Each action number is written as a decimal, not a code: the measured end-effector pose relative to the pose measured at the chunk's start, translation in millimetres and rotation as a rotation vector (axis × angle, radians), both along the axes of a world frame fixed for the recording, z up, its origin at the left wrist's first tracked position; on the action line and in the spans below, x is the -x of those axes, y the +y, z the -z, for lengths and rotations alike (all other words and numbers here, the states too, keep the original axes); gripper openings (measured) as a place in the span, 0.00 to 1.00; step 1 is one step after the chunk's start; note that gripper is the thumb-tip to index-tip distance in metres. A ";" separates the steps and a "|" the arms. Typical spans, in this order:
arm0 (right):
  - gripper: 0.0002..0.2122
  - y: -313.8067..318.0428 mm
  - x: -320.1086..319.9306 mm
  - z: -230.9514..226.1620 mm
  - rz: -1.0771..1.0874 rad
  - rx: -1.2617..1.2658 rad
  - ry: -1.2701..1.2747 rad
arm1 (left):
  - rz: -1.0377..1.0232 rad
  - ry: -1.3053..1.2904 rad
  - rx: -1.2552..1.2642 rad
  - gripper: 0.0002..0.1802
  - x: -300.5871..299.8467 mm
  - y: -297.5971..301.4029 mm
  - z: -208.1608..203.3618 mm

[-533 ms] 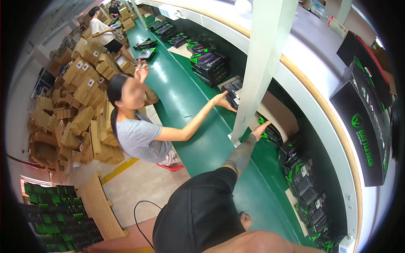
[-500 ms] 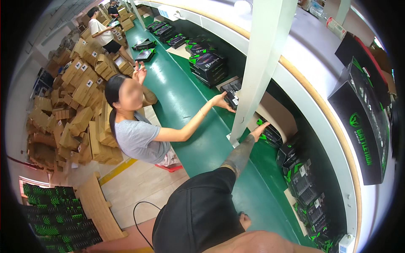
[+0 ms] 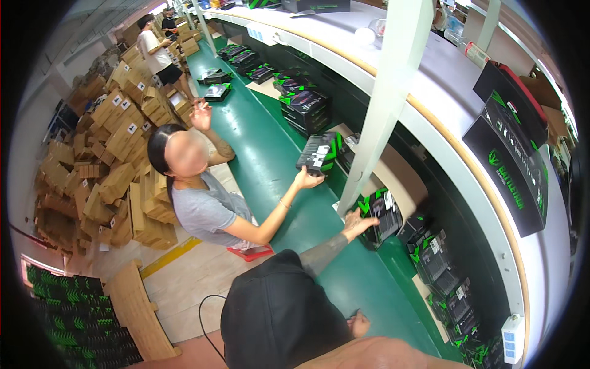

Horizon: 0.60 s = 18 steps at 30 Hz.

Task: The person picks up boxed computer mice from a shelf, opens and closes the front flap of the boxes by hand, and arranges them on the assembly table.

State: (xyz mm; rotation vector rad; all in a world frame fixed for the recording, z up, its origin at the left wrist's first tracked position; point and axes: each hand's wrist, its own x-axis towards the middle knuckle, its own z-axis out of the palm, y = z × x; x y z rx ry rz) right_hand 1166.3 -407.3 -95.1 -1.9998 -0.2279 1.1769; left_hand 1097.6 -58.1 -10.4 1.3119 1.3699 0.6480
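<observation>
My left hand (image 3: pixel 356 225), on a tattooed forearm, is closed on the near edge of a black and green box (image 3: pixel 385 216). The box is tilted above the green bench, in front of a brown cardboard flap (image 3: pixel 399 175). Low in the view, my right hand (image 3: pixel 358 323) is by the bench edge, partly hidden behind black cloth; its finger pose is unclear. Across from me, a co-worker's hand (image 3: pixel 309 178) holds a similar black and green box (image 3: pixel 319 152) over the bench. Their other hand (image 3: pixel 201 115) is raised.
Black and green boxes (image 3: pixel 305 111) are stacked along the green bench (image 3: pixel 252 150). A white post (image 3: pixel 384 92) rises between the co-worker and me. Overhead runs a white shelf (image 3: pixel 467 135) with a large black box (image 3: pixel 507 166). Brown cartons (image 3: pixel 117 178) are piled behind the co-worker.
My left hand has drawn a box out from beside the cardboard flap toward the bench. The co-worker has lifted a box from the back of the bench and pulled it nearer.
</observation>
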 end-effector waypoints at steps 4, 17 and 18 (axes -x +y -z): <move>0.18 4.9 -11.7 23.4 0.056 -0.171 0.098 | 0.125 0.177 -0.127 0.43 73.1 -69.9 -22.9; 0.33 7.2 6.4 -27.0 0.241 -0.618 -0.180 | 1.251 0.244 -0.895 0.45 133.4 -176.8 -19.6; 0.36 7.6 12.6 -46.1 0.297 -0.515 -0.176 | 1.219 0.308 -0.861 0.47 139.1 -170.6 -18.5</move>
